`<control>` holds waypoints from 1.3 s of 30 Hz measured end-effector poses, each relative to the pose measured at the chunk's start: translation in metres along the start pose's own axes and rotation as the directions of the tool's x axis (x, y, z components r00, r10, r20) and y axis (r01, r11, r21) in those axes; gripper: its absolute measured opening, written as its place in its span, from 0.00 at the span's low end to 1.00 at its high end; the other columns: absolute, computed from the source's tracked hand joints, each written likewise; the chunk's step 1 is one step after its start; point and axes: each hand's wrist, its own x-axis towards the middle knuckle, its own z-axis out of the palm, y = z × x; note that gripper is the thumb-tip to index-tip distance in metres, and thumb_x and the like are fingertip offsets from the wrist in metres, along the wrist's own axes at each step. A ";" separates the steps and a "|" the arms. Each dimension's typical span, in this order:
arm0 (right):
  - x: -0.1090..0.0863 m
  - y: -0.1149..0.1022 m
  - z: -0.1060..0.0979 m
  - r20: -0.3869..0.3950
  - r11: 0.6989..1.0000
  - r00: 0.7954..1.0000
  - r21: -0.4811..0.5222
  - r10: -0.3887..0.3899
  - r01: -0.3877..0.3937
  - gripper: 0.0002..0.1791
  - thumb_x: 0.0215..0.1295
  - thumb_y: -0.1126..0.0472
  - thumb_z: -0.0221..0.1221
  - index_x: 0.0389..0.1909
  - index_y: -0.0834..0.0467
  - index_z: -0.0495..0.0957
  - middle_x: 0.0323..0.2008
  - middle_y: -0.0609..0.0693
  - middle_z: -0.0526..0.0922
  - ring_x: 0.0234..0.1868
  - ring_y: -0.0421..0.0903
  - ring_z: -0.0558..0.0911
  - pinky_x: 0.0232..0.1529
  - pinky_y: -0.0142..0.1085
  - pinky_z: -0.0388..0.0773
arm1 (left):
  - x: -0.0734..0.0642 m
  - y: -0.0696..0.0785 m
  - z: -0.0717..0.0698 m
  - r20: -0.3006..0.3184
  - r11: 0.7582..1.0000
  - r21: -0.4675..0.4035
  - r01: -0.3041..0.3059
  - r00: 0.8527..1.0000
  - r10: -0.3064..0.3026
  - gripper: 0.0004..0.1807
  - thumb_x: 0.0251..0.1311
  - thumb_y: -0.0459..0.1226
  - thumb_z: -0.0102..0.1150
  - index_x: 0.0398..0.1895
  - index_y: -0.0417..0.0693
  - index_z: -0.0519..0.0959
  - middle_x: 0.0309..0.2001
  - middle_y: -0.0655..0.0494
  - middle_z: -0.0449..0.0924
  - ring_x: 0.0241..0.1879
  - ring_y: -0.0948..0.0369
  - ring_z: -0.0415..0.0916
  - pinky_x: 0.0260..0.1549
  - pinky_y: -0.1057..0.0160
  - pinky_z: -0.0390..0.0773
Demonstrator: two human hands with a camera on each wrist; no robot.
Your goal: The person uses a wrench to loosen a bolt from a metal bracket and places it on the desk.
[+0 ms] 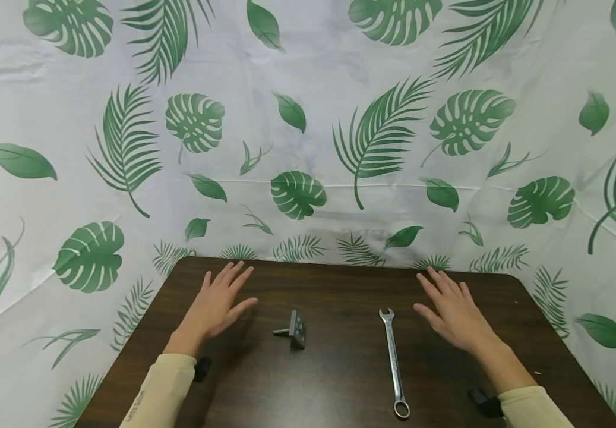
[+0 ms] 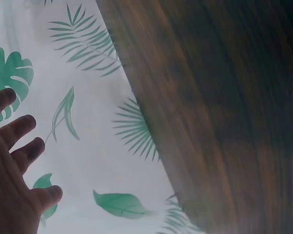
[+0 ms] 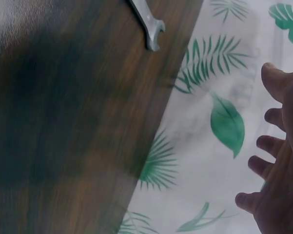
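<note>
Left hand (image 1: 215,306) and right hand (image 1: 456,315) empty, fingers spread; stemmed metal plate (image 1: 298,330) and combination wrench (image 1: 394,359) sit between, guessing for easy reach.

Both arms are stretched forward and angled inward, with the forearms covered by sleeves (image 1: 160,386) and the wrists (image 1: 183,343) left bare. The left hand (image 1: 215,304) is held with its back turned upward, fingers extended and parted, thumb pointed inward. The right hand (image 1: 452,312) is held well apart from it in a mirrored pose, its thumb likewise spread from the fingers.
</note>
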 end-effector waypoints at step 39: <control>-0.026 -0.073 0.080 0.161 0.954 0.942 0.004 0.294 -0.299 0.18 0.53 0.53 0.72 0.19 0.54 0.71 0.19 0.45 0.70 0.19 0.43 0.70 0.18 0.40 0.67 | -0.006 0.072 0.090 0.166 0.902 -0.426 0.070 0.986 0.002 0.49 0.51 0.47 0.74 0.75 0.48 0.58 0.66 0.47 0.69 0.59 0.49 0.72 0.54 0.44 0.74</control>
